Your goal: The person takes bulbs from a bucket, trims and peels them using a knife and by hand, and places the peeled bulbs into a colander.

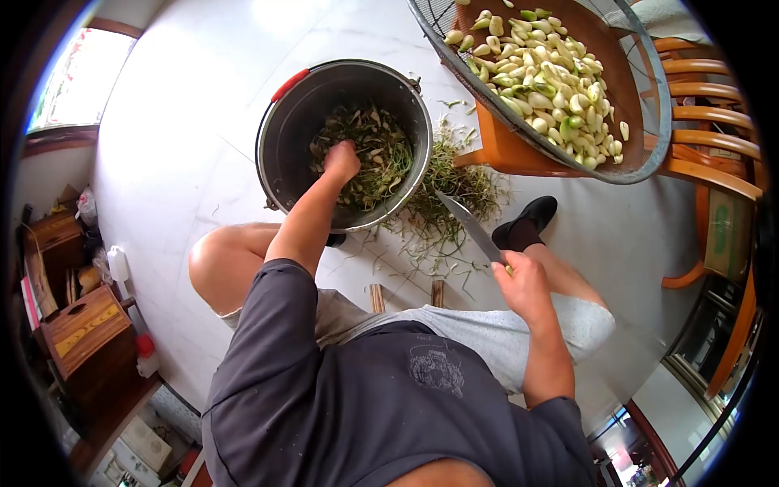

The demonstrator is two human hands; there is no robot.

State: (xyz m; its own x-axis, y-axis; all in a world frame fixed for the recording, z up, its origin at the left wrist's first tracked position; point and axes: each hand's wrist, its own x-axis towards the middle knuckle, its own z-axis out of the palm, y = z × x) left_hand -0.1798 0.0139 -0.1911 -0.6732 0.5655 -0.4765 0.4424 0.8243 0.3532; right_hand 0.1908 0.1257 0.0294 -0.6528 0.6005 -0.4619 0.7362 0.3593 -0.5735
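My left hand [342, 161] reaches down into a deep metal pot [280, 150] with a red handle grip; its fingers are hidden among the bulbs with green stems [373, 154] inside. In my right hand [523, 282] is the handle of a large knife [471, 225], its blade pointing up and left toward the pot. Something small and greenish shows at that hand's thumb. Cut stems and roots [454, 191] lie in a heap on the floor beside the pot. Peeled pale bulbs [560, 89] fill part of a wide mesh basket [661, 122] at the upper right.
An orange wooden chair [491, 138] stands under the basket, with another slatted chair [710, 118] at the right. My black shoe [540, 213] is beside the cuttings. Wooden stool ends [438, 293] show between my legs. A wooden cabinet [85, 325] stands at the far left.
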